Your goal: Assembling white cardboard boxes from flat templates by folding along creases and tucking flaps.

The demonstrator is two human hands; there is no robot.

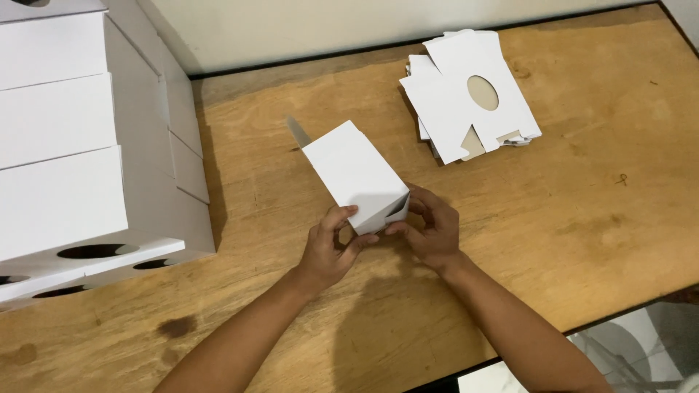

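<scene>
Head view — a white box [357, 175] is gripped by left hand [331, 251] and right hand [431, 231]; end flap being tucked — firm pressing needed next.

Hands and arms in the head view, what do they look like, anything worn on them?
Two bare forearms come up from the bottom edge, ending in the left hand and the right hand. No sleeves show on either arm as far as the picture reaches. No gloves, and no watch, bracelet or ring can be seen. Fingernails look short and plain. No markings are visible.

Worn plywood table [597, 218] against pale wall [328, 25], tiled floor [641, 342] below.
</scene>
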